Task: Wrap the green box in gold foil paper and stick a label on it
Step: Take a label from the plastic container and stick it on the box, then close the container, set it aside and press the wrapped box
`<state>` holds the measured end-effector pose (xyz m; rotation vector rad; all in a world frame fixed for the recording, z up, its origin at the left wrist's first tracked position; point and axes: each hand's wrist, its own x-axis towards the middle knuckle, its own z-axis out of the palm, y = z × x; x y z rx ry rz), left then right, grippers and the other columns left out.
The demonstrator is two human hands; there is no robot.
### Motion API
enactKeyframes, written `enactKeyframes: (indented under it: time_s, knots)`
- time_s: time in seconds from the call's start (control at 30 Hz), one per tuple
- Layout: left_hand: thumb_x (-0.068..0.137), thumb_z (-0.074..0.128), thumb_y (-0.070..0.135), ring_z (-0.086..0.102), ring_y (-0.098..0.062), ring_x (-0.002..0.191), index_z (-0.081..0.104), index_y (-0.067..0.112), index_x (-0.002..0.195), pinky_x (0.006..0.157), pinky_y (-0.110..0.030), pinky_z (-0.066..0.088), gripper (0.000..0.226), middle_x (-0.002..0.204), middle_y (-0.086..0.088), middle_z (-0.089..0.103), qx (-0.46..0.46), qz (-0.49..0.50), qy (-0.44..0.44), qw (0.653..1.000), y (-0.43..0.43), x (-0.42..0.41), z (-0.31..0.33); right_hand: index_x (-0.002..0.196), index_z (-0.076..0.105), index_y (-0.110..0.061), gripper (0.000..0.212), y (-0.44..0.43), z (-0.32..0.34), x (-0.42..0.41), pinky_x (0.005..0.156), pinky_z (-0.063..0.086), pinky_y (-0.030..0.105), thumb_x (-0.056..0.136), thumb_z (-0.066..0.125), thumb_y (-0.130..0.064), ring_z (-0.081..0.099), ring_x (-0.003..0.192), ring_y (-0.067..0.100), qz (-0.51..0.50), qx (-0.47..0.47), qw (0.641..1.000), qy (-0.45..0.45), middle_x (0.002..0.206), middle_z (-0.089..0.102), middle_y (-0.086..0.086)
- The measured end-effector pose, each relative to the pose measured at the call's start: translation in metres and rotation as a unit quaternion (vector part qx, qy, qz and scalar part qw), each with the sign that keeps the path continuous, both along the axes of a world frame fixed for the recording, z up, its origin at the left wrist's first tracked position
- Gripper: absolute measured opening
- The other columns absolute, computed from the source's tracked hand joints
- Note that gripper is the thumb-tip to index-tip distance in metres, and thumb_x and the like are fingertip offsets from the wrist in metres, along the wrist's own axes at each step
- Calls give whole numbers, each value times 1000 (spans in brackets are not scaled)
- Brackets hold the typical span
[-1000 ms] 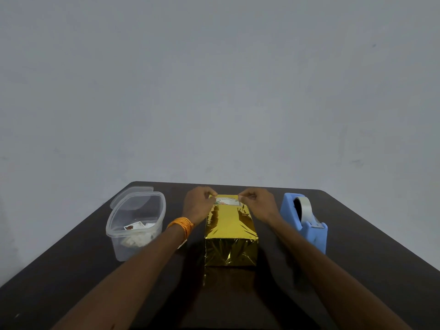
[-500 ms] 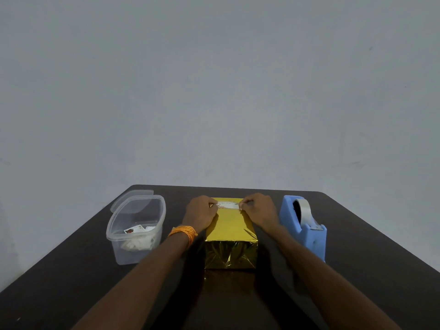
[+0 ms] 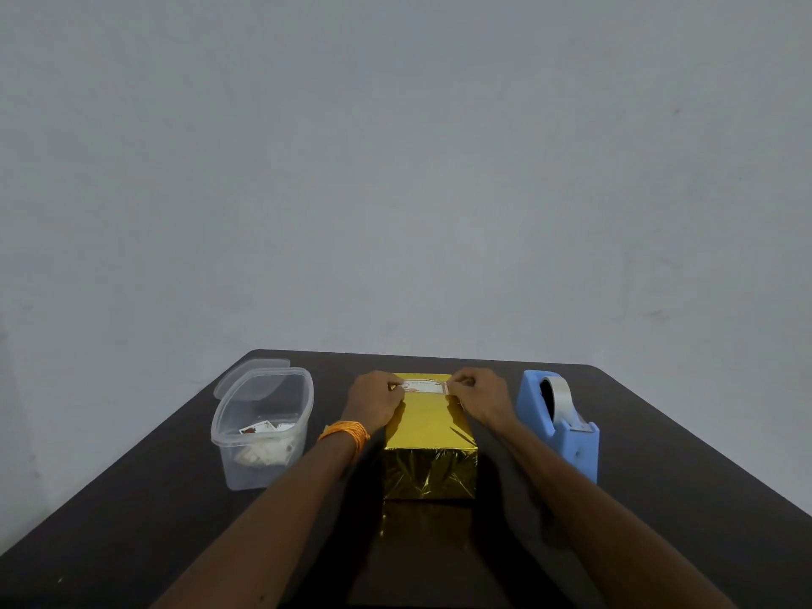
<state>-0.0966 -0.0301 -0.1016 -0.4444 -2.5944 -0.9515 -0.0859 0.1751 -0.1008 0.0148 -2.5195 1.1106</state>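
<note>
Lying lengthwise front-to-back, the gold-wrapped box (image 3: 428, 426) bears a label (image 3: 424, 387) set crosswise.

Item count:
- Hands: two, left hand (image 3: 373, 400) and right hand (image 3: 481, 400).
- Gold-wrapped box (image 3: 428, 432): one, between the hands.
- Label (image 3: 424, 386): one, on the box top, one end pinched by each hand.
- Clear container (image 3: 263, 472): one, outboard of the left hand, with one lid (image 3: 250, 371). The paper slips (image 3: 263, 450) inside cannot be counted.
- Blue tape dispenser (image 3: 571, 441): one, outboard of the right hand, carrying one tape roll (image 3: 560, 400).
- Orange wristband (image 3: 345, 434): one, on the left wrist.
- Table (image 3: 132, 520): one.
</note>
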Motion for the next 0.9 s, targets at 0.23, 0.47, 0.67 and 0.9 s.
enactKeyframes:
  time_s: [0.23, 0.47, 0.67, 0.9]
  knots:
    - [101, 50, 25, 61, -22, 110, 62, 11, 129, 91, -28, 48, 33, 126, -9, 65, 2, -2, -2, 1000, -7, 4, 7, 89, 70, -21, 22, -3, 12, 9, 69, 54, 32, 96, 49, -25, 67, 76, 17, -78, 37, 995, 45, 79, 71, -1]
    - [97, 55, 18, 64, -21, 103, 71, 9, 110, 87, -25, 46, 22, 111, -7, 72, 80, 17, 69, 994, -33, 8, 50, 103, 73, -14, 20, -29, 50, 13, 62, 41, 23, 95, 57, -23, 62, 83, 15, -50, -6, 997, 57, 98, 71, 0]
    - [93, 58, 15, 68, -22, 93, 75, 10, 98, 91, -40, 55, 19, 98, -6, 74, 136, 22, 90, 986, -73, 20, 80, 104, 73, -11, 21, -75, 57, 8, 69, 47, 26, 91, 61, -23, 65, 95, 17, -3, -81, 995, 56, 106, 72, 2]
    - [94, 55, 14, 68, -24, 93, 74, 10, 98, 91, -43, 56, 20, 99, -7, 73, 195, 57, 79, 976, -132, 30, 83, 102, 73, -9, 18, -135, 57, 4, 73, 48, 28, 91, 63, -18, 64, 100, 19, 43, -85, 994, 45, 109, 69, 2]
